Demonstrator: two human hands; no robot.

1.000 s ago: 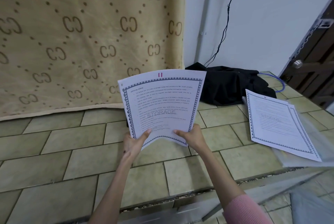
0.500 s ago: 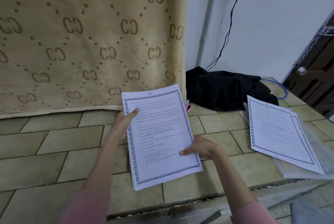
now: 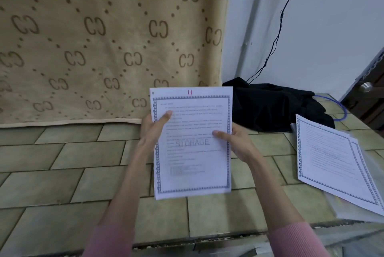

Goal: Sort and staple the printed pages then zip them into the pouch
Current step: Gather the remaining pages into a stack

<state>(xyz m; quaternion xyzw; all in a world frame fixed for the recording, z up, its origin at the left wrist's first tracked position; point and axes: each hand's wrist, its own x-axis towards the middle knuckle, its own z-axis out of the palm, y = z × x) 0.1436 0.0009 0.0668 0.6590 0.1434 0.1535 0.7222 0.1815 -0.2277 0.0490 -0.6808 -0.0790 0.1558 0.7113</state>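
- Hanging at the far left and across the back, a beige patterned blanket (image 3: 93,49) drops to the green tiled floor (image 3: 62,173).
- Left hand (image 3: 152,132) grasps the left edge of a sheaf of printed pages (image 3: 193,153), thumb lying over the top sheet and fingers hidden behind it; a pink sleeve (image 3: 110,240) covers the forearm.
- The sheaf is held upright above the tiles, between both hands; its top sheet has a decorated border, a red "11" at the top and a faint "STORAGE" watermark across the middle.
- Right hand (image 3: 236,142) grasps the right edge of the same sheaf, thumb pressed on the front, fingers curled behind.
- Just behind the sheaf to the right, a black cloth (image 3: 274,107) lies bunched against the white wall, with a black cable (image 3: 278,34) running up from it.
- At the far right, a second stack of bordered pages (image 3: 332,163) lies flat on the floor, resting partly on a clear plastic pouch (image 3: 357,209), well apart from the hands.
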